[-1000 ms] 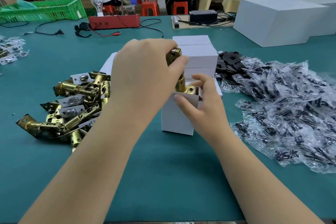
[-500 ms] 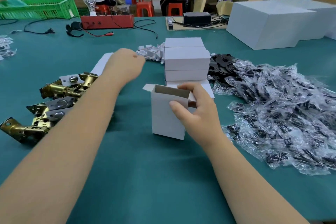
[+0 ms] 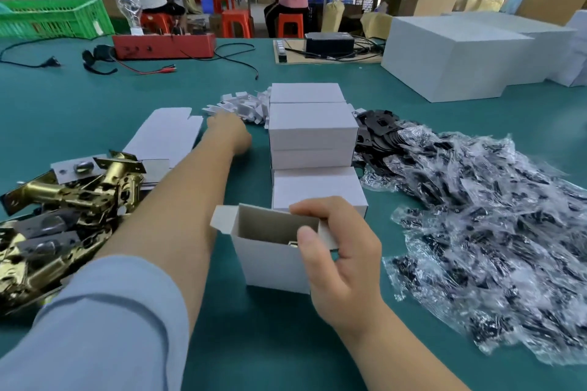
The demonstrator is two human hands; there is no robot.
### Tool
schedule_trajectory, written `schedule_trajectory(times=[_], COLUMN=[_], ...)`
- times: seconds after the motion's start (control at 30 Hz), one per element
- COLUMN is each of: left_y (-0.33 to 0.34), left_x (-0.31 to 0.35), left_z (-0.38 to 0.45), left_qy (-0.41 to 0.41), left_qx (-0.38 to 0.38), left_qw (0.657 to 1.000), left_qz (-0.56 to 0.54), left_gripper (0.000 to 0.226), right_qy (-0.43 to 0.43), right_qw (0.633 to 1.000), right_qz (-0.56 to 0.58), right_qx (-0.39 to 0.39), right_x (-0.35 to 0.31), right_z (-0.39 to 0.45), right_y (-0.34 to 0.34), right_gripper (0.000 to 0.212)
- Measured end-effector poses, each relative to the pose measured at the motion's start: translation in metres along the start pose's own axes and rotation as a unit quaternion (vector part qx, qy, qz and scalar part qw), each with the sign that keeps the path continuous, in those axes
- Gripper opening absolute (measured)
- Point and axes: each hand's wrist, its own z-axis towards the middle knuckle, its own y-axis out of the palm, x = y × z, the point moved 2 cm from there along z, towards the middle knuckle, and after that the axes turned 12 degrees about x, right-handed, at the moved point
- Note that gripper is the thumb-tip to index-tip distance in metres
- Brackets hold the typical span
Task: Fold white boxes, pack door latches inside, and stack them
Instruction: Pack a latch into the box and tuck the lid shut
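An open white box [image 3: 270, 259] stands upright on the green table, its top flaps spread. My right hand [image 3: 341, 259] grips its right rim, thumb in front and fingers over the back edge. A bit of brass latch shows inside the box. My left hand [image 3: 228, 132] reaches far forward, next to a pile of small white card pieces [image 3: 236, 106]; its fingers are blurred and partly hidden. Closed white boxes [image 3: 311, 133] are stacked behind the open one. Brass door latches [image 3: 63, 209] lie heaped at the left. Flat unfolded boxes [image 3: 165, 135] lie under my left forearm.
Bagged black parts in clear plastic [image 3: 486, 225] cover the right side. Large white cartons [image 3: 454, 57] stand at the back right. A red device [image 3: 163, 44] with cables and a green crate [image 3: 52, 17] sit at the back left. Seated people work at a bench beyond.
The latch that my left hand held above the box now lies inside it. My left hand has let go and reached forward towards the card pieces. My right hand stays on the box.
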Motion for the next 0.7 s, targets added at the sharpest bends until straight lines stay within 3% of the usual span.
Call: schedule_trajectory(times=[0.13,0.23,0.43,0.53,0.6,0.63,0.7], left_y=[0.007,0.012,0.0,-0.032,-0.062,-0.077,-0.109], left_x=[0.0,0.002,0.008,0.003,-0.004,-0.009,-0.017], left_z=[0.014,0.015,-0.007,-0.027,-0.046,-0.061,-0.097], left_qy=[0.0,-0.013,-0.026,-0.03,-0.032,-0.041,-0.036], left_qx=[-0.037,0.011,0.008,0.059,0.071,0.064,0.059], left_qw=[0.997,0.997,1.0,0.995,0.97,0.937,0.849], left_qz=[0.073,0.079,-0.002,-0.075,-0.229,-0.34,-0.524], left_gripper=[0.051,0.048,0.034,0.029,0.014,0.006,0.015], right_qy=[-0.002,0.003,0.017,0.043,0.066,0.073,0.082], right_qw=[1.0,1.0,1.0,0.999,0.998,0.997,0.996], right_qz=[0.001,-0.006,-0.02,-0.006,0.006,0.009,0.006], right_qx=[-0.003,0.0,-0.002,-0.007,-0.024,-0.03,-0.033], right_x=[0.001,0.002,0.003,0.003,0.003,0.003,0.003], right_z=[0.0,0.002,0.006,0.008,0.009,0.008,0.008], right_y=[0.002,0.003,0.005,0.006,0.006,0.006,0.006], right_gripper=[0.026,0.026,0.029,0.028,0.025,0.024,0.026])
